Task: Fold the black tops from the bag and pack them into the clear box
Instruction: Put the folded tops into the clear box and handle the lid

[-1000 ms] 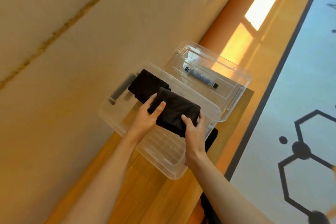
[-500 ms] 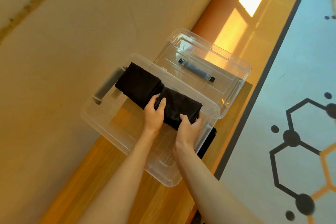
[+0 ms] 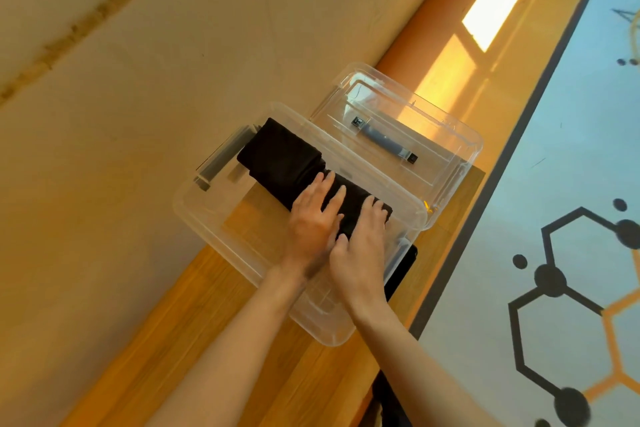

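- On the wooden worktop, against the beige wall: clear box, open, long side running left-far to right-near.
- Two folded black tops are inside, lying end to end along the box's far wall.
- Far top: a flat, folded rectangle in the left-far end, nothing touching it from above.
- Near top: right-hand end of the box, butted up to the far top, mostly covered by the hands.
- Left hand: palm down, fingers straight and spread, pressing flat on the near top where the two tops meet. No grip.
- Right hand: palm down, fingers laid over the near top's right end, thumb along its near edge. It looks like pressing rather than pinching.
- Both forearms reach in over the box's near rim, and the hands touch side by side.
- The rest of the box floor on the near side is bare, with wood showing through the plastic.
- Grey latch sits on the box's left-far end.
- Lid: clear, just beyond the box, its edge meeting the box's far rim. It has a grey handle across its middle.
- Black cloth is at the box's right side, partly hidden behind it. Can't tell what it is.
- Floor to the right is pale with a black hexagon pattern.
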### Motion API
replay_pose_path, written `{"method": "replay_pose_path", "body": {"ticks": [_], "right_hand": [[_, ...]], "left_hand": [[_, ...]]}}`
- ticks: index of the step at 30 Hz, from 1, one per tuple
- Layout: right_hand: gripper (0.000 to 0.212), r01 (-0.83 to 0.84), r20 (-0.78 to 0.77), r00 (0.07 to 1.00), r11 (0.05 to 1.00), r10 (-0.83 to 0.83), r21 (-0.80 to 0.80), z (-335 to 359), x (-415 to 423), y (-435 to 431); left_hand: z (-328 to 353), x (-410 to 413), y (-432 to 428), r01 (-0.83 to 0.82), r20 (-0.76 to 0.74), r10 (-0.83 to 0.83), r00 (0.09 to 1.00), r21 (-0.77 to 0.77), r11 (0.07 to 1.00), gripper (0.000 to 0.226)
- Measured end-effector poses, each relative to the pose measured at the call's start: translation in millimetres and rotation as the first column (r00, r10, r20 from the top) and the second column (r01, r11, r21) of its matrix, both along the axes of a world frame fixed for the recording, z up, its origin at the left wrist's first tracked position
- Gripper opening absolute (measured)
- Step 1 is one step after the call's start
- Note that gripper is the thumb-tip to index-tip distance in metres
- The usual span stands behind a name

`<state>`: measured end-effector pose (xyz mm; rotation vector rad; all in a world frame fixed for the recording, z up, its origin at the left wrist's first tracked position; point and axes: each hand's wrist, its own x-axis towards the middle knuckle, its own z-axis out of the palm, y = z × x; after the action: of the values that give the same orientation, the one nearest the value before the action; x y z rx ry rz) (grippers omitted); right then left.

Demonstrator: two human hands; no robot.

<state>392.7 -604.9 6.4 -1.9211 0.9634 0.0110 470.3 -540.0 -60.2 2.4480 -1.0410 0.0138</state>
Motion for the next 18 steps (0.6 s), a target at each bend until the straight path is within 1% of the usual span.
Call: {"method": "replay_pose_path", "body": {"ticks": [1,2,3,5,7,10,11,12,13,15,16,18], "right_hand": [[0.068,-0.081,-0.038,0.996,0.995,0.079,-0.063,-4.6,3.6,-4.2],[0.064,-0.148,-0.093,0.986,0.984,0.139,-0.098,-9.3,7.4,-8.5],[0.061,-0.212,-0.16,0.968,0.971,0.193,-0.112,-13.0,10.5,-12.1],[0.059,-0.304,-0.278,0.921,0.949,0.272,-0.08,-16.3,12.1,-16.7],[0.061,-0.327,-0.309,0.902,0.945,0.301,-0.034,-17.8,10.5,-18.8],[0.067,-0.311,-0.297,0.906,0.95,0.302,0.018,-13.3,10.8,-20.7],[0.069,-0.319,-0.296,0.904,0.948,0.309,0.013,-10.9,10.4,-22.1],[0.069,-0.333,-0.295,0.901,0.943,0.318,0.001,-8.0,8.6,-24.2],[0.069,-0.344,-0.29,0.901,0.939,0.323,-0.02,-3.7,6.5,-26.8],[0.068,-0.329,-0.269,0.915,0.941,0.299,-0.075,8.2,2.6,-35.3],[0.067,-0.314,-0.249,0.927,0.943,0.281,-0.106,16.2,1.6,-40.5],[0.062,-0.295,-0.193,0.946,0.941,0.261,-0.169,32.1,4.3,-54.8]], "left_hand": [[-0.9,0.2,2.9,0.078,0.008,-0.079,0.997,0.079,0.994,0.057],[-2.8,0.7,5.7,0.121,-0.017,-0.119,0.993,0.157,0.98,0.064],[-4.8,1.8,9.1,0.136,-0.067,-0.124,0.99,0.232,0.963,0.071],[-8.8,6.4,15.5,0.176,-0.16,-0.122,0.98,0.391,0.903,0.079],[-14.0,12.4,16.8,0.228,-0.167,-0.166,0.972,0.494,0.839,0.081],[-14.1,20.9,10.7,0.255,-0.155,-0.203,0.967,0.573,0.779,0.081],[-11.3,23.3,9.1,0.263,-0.172,-0.2,0.965,0.577,0.773,0.079],[-7.0,23.9,9.2,0.262,-0.183,-0.191,0.964,0.557,0.788,0.075],[-1.2,23.4,11.1,0.233,-0.172,-0.168,0.971,0.5,0.834,0.07],[12.0,16.6,15.4,0.119,-0.105,-0.09,0.99,0.314,0.942,0.065],[17.6,11.3,16.6,0.055,-0.056,-0.043,0.997,0.23,0.972,0.065],[27.8,3.5,12.3,-0.058,0.019,0.056,0.998,0.118,0.991,0.06]]}}
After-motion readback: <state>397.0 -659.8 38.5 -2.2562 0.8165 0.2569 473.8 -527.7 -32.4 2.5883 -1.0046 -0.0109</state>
